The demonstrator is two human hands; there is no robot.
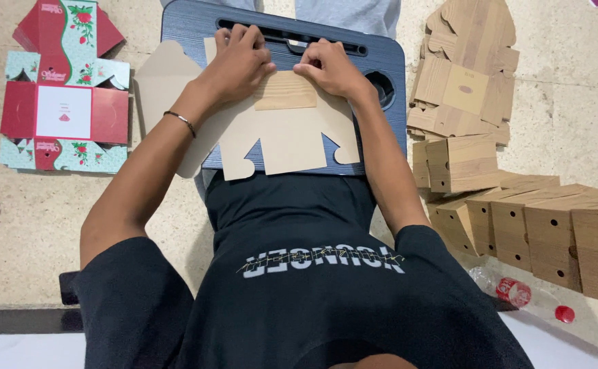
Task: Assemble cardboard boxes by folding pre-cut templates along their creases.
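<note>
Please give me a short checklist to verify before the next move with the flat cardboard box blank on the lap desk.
1. Both hands on blank: left hand and right hand press it. Ok.
2. Cardboard box blank lies on the blue lap desk: ok, though its near tabs overhang the edge.
3. Wood-print flap folded flat: ok.
4. Fold crease sharp: cannot tell.
5. Folded boxes lie apart from the hands: ok.

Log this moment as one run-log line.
left hand: pressing box blank | right hand: pressing folded flap | blank on lap desk | folded boxes right | red blanks left
</note>
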